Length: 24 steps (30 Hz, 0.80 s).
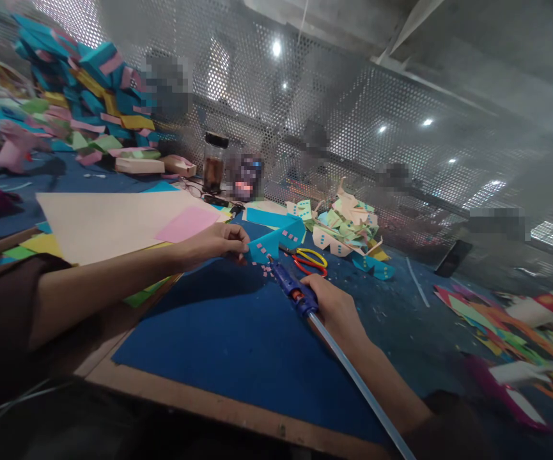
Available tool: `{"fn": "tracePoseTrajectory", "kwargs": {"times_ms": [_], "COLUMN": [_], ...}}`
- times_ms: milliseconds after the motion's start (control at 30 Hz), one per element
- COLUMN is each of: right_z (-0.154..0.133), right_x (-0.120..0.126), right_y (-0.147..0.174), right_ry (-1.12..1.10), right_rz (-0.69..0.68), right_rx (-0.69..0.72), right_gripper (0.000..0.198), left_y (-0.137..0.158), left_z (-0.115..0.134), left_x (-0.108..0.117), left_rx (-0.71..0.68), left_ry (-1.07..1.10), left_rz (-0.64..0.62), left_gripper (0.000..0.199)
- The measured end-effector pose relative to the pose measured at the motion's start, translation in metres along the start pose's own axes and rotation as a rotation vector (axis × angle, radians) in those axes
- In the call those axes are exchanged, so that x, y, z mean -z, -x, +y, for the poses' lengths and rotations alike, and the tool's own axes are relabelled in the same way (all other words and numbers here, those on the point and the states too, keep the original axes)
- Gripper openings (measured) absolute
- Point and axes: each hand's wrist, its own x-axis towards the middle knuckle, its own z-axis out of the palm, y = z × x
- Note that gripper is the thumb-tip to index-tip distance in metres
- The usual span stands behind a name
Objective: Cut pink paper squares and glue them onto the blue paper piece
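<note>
Between its thumb and fingers, my left hand pinches the left end of a folded blue paper piece dotted with small pink squares. My right hand is wrapped around a dark blue glue gun, its nozzle pointing up at the paper's lower edge. Whether the nozzle touches the paper, I cannot tell. A long clear glue stick trails out of the gun's back. Loose pink paper squares lie just under the nozzle. Scissors with yellow and red handles rest right behind it.
Folded paper pieces are heaped at the back. Large cream sheets with a pink sheet lie left. A lidded jar stands behind. Coloured strips and a phone are at right. A tall blue paper construction rises back left.
</note>
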Motion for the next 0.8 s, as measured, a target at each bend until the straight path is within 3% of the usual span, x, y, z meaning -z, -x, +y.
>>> {"fn": "tracePoseTrajectory", "kwargs": {"times_ms": [800], "right_z": [0.0035], "right_x": [-0.0026], "right_y": [-0.0002], "right_ry": [0.024], "right_rz": [-0.003], "right_rx": [0.000], "right_gripper": [0.019], "left_y": [0.0021], "left_z": [0.0027], "left_x": [-0.0012], "left_rx": [0.005], "left_ry": [-0.009], "left_rz": [-0.012], "left_gripper": [0.017]}}
